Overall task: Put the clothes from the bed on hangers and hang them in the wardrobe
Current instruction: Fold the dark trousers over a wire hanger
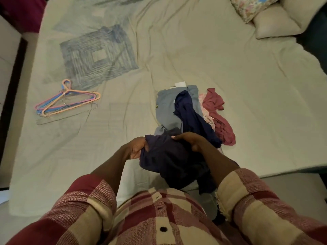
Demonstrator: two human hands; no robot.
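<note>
Head view: both hands, left hand [136,147] and right hand [189,139], clutch navy garment [166,156].

Open sheet runs across the bed [177,50] from the hangers [67,103] at the left to the clothes pile [191,110] at centre, and wide room lies right of the pile. Pillows [270,20] block the far right corner. A dark upright edge, perhaps furniture [10,96], bounds the left side.

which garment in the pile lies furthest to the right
The maroon garment, at the pile's right edge, beyond the pink one, the navy one and the grey-blue trousers.
</note>
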